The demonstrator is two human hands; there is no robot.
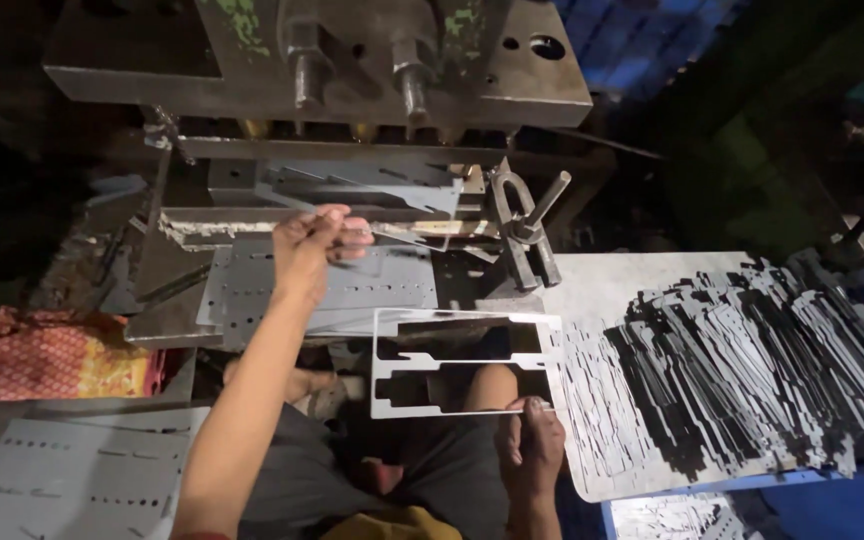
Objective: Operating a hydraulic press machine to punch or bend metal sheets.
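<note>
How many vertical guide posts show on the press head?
2: left post and right post, side by side at the press head underside, above the left hand. Others may be hidden.

I saw a dull grey press [352, 60] with patches of green paint flaking near its top. The frame [462, 362] by my right hand [530, 445] was pale silver-grey, bright along its edges. The punched sheet [322, 285] under my left hand [314, 245] was grey, dotted with rows of small dark holes. The stack [752, 360] looked grey with black gaps between pieces. A cloth [47, 355] was red-orange with a fine pale pattern and a yellow patch. The tarp [642, 35] was blue.
</note>
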